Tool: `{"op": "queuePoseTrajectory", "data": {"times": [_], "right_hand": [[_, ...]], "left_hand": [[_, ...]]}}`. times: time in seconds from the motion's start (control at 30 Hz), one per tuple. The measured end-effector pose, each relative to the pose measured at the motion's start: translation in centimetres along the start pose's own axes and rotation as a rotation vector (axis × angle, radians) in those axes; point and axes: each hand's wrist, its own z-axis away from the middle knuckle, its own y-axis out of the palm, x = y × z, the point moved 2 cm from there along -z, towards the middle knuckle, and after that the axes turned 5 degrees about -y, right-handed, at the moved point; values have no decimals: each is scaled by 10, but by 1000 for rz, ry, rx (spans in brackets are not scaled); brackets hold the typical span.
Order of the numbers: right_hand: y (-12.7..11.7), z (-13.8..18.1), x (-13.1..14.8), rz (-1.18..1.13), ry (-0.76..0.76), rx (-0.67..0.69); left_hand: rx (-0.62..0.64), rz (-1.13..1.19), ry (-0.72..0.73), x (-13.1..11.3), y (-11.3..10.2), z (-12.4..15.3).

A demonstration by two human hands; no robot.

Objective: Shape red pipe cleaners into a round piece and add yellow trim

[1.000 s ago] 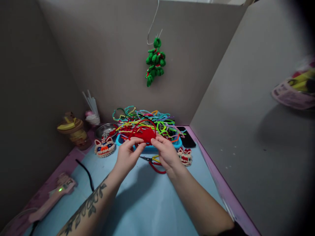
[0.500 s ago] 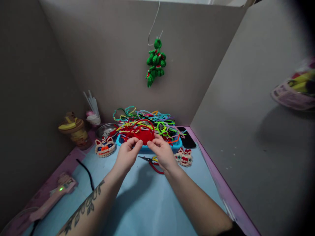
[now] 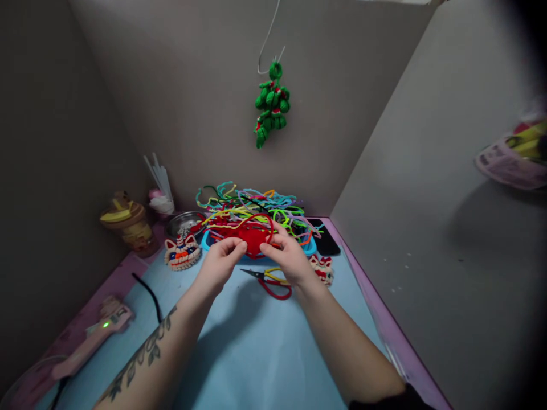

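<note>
Red chenille piece [image 3: 253,238] between left hand [image 3: 220,265], right hand [image 3: 291,257]

Blurred pink bag [image 3: 508,168] at the right edge and blue tray [image 3: 311,248] mostly under pipe cleaners [image 3: 252,204]

Both bare forearms reach forward from the lower edge of the view and converge toward the middle. The left forearm carries a dark leafy tattoo along its length, and a dark sleeve edge shows at the right elbow. The left hand [image 3: 221,265] is held back-up, its fingers [image 3: 236,246] pinched together at the tips. The right hand [image 3: 292,257] mirrors it, fingers [image 3: 268,248] pinched and pointing at the left's, the two sets of tips close together.
</note>
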Motion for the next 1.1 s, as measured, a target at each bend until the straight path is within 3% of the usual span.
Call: {"op": "queuePoseTrajectory", "data": {"times": [0.07, 0.23, 0.33, 0.57, 0.83, 1.1], "right_hand": [[0, -2, -5, -48, 10, -35], [1, -6, -13, -166, 22, -187], [6, -5, -10, -258, 15, -208], [16, 2, -9, -290, -1, -218], [18, 6, -4, -213, -1, -285], [19, 9, -2, -156, -47, -224]], "left_hand": [[-25, -20, 28, 2, -2, -2], [-239, -117, 193, 3, -6, -1], [-173, -170, 165, 4, 3, 4], [-89, 30, -22, 7, 18, 10], [-78, 107, 41, 6, 18, 8], [-92, 96, 99, 5, 14, 11]]}}
